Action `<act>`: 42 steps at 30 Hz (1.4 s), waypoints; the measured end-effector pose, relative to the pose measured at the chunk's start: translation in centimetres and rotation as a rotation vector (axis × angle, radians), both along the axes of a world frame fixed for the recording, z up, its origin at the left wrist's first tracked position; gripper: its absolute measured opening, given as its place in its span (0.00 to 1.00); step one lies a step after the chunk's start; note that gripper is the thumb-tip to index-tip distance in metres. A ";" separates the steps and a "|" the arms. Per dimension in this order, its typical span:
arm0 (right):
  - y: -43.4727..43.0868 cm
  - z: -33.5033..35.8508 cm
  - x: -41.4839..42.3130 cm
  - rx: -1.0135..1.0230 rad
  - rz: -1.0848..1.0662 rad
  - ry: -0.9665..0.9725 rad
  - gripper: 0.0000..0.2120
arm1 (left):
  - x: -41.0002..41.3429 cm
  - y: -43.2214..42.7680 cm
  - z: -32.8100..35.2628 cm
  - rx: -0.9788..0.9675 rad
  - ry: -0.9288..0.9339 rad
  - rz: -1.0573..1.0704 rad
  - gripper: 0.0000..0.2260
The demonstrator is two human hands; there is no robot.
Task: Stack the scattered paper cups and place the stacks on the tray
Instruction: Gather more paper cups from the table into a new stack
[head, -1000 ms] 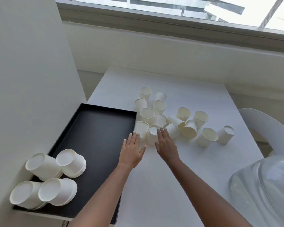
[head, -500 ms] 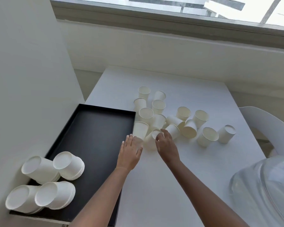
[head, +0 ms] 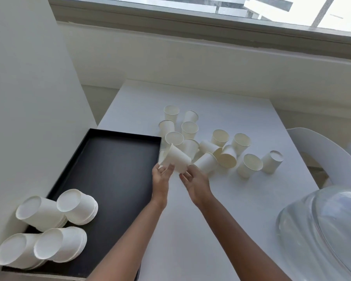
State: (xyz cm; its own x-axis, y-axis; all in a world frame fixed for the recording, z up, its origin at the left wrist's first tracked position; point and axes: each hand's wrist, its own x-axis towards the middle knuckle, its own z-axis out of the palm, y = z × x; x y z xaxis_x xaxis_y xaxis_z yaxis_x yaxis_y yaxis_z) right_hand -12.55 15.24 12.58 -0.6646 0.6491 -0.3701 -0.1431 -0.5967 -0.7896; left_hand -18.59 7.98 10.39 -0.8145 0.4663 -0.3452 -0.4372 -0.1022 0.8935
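Note:
Several white paper cups (head: 219, 137) are scattered on the white table (head: 221, 209), some upright, some on their sides. My left hand (head: 161, 176) grips a cup (head: 161, 158) by the tray's right edge. A tilted cup (head: 177, 159) lies against it, and my right hand (head: 194, 179) holds its lower end with the fingertips. The black tray (head: 114, 171) is at the left. Several stacks of cups (head: 77, 205) lie on their sides at its near left corner.
A white wall (head: 28, 98) borders the tray's left side. At the right stand a white chair (head: 322, 153) and a clear dome-shaped cover (head: 324, 230). A low wall under the window runs behind the table's far edge.
Both hands reached into the near cups and took hold of them. They have lifted the cups and drawn them together; one cup is now tilted between the hands.

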 end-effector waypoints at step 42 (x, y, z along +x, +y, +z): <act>6.3 1.3 -0.4 1.283 -0.152 -0.664 0.10 | -1.5 -2.4 -2.4 -0.264 0.400 -0.182 0.32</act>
